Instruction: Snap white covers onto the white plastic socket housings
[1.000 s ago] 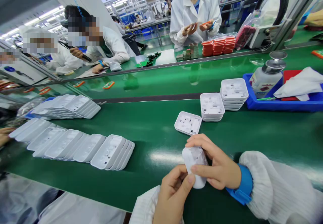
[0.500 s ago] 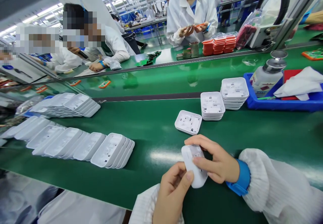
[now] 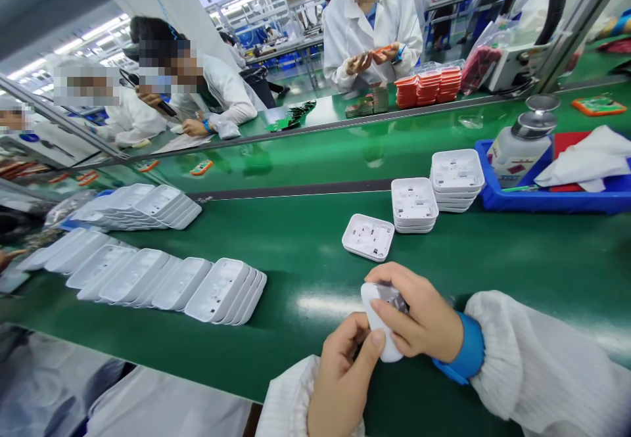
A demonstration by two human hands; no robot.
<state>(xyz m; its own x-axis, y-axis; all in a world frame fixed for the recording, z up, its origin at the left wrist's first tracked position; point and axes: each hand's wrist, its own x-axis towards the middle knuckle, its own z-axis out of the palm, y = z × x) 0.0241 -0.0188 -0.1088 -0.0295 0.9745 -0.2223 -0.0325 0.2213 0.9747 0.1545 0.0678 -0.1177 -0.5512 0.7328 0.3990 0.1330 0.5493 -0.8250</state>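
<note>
A white plastic housing (image 3: 384, 332) with rounded corners is held tilted above the green bench, between both hands. My left hand (image 3: 348, 365) is closed on its lower left edge, the thumb resting on the near side. My right hand (image 3: 419, 315) grips its upper and right side, fingers over the top edge and thumb across the face. Part of the inner face is hidden by the right fingers. Just beyond lies a small pile of similar white housings (image 3: 368, 236), open side up. Two taller stacks of housings (image 3: 415, 200) stand behind it to the right.
Rows of leaning white housings (image 3: 224, 289) cover the bench's left side. At right, a blue tray (image 3: 566, 202) holds a pump bottle (image 3: 520, 148) and white cloth (image 3: 586, 158). Beyond a green conveyor belt (image 3: 315, 154), co-workers in white coats sit near stacked orange-red parts (image 3: 428, 87).
The housing has turned more edge-on in my hands, and my right thumb has moved farther over it. Both hands have shifted slightly. The bench piles look the same.
</note>
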